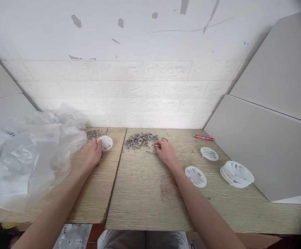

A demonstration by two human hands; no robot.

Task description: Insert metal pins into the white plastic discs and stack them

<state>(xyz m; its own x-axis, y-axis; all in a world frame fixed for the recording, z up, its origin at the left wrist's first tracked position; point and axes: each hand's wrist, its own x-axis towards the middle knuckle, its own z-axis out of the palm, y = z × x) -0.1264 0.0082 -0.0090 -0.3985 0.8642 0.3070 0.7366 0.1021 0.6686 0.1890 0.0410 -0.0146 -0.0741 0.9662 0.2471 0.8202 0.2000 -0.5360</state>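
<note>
My left hand (pixel 94 152) grips a round white plastic disc (pixel 107 143) by its left edge, thumb on top, above the left table board. A few small metal bits show on the disc's face. At the right side of a heap of small metal parts (pixel 139 141), my right hand (pixel 165 151) has its fingertips pinched together. Whatever sits between those fingertips is too small to make out. A smaller pile of metal parts (pixel 94 134) lies behind the left hand.
Clear plastic bags (pixel 33 155) cover the left side. On the right lie a slotted white disc (pixel 195 176), another disc (pixel 209 154), a stack of discs (pixel 237 174) and a red pen (pixel 203 137). Grey panels (pixel 259 138) and a white brick-patterned wall (pixel 140 90) enclose the table.
</note>
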